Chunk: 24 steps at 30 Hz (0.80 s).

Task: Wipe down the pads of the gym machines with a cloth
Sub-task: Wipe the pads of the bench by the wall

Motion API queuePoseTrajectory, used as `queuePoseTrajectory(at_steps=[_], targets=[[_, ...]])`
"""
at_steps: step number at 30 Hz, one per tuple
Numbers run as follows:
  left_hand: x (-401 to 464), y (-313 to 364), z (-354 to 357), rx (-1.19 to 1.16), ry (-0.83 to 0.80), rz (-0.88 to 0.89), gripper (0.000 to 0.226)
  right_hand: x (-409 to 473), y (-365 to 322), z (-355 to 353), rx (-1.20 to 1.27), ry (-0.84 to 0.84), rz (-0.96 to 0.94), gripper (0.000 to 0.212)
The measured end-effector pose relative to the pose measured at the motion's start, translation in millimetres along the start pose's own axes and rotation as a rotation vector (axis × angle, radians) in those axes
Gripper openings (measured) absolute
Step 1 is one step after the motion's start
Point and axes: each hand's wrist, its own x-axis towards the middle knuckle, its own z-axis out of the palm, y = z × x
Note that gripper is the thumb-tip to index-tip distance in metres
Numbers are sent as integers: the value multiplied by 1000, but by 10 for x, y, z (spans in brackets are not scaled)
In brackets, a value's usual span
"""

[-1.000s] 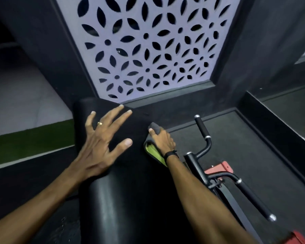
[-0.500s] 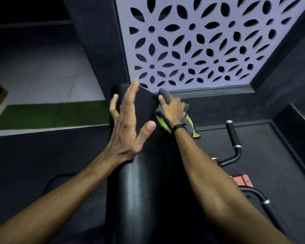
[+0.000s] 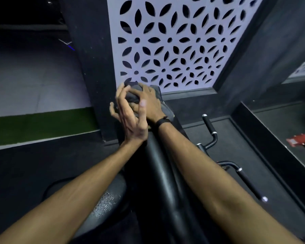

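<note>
Both hands [image 3: 139,110] bunch the cloth [image 3: 133,96] at the pad's [image 3: 158,173] far edge.

- Dim, dark scene; the pale cut-out wall panel [image 3: 174,43] is brightest.
- Soft sheen runs along the black pad [image 3: 165,173].
- Edges bend from wide-angle distortion; slight blur throughout.

A white lattice panel [image 3: 174,44] with leaf-shaped cutouts fills the upper centre, framed by dark walls [image 3: 88,67]; dark floor [image 3: 209,124] lower right.
</note>
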Motion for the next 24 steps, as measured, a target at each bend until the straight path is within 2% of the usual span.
queuePoseTrajectory(at_steps=[5,11,16,24], targets=[[-89,-148,-408,-34,-213,77,54,-616,-96,30,-56,42,78,65],[-208,5,-596,-107,-371,143,54,-1399,-247,13,-197,121,121,48],[-438,230,-738,-137,-482,248,50,-1969,-313,-3,-223,146,142,53],[-1040,503,-1249,-78,-823,375,54,-3112,-462,-30,-295,209,294,54]])
